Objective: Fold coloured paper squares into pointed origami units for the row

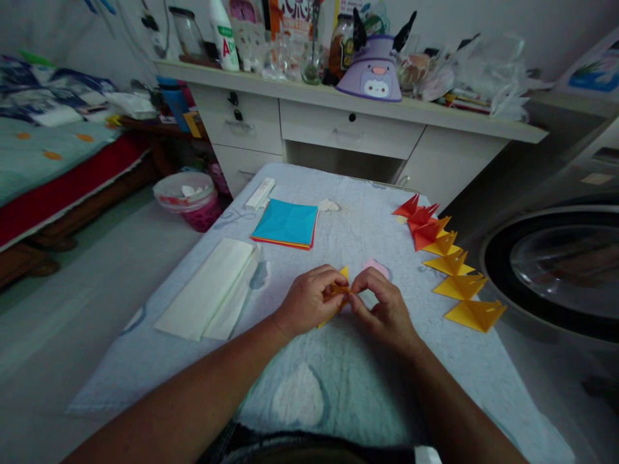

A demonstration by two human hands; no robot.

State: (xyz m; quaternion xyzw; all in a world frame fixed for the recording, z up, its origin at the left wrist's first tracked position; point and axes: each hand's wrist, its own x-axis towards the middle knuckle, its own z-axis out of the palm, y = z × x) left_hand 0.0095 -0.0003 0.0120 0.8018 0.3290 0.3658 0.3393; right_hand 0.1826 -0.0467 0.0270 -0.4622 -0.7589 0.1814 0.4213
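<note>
Between my two hands is a yellow-orange folded paper (342,290), partly hidden by my fingers. My left hand (312,298) is closed around its left side, with yellow corners sticking out above and below. The thumb and forefinger of my right hand (382,306) pinch the paper's right end. To the right stands a row of folded paper cranes, several yellow ones (476,314) nearer me and red ones (420,222) farther off. Beyond my left hand lies a stack of square paper (286,222), blue on top with red and yellow edges beneath.
A folded whitish sheet (207,290) and a small white box (260,194) lie on the cloth-covered table (300,393). A crumpled white scrap (329,205) is beyond the stack. Behind stands a cluttered white desk (319,116); a bin (188,196) is left, a washing machine (556,258) right.
</note>
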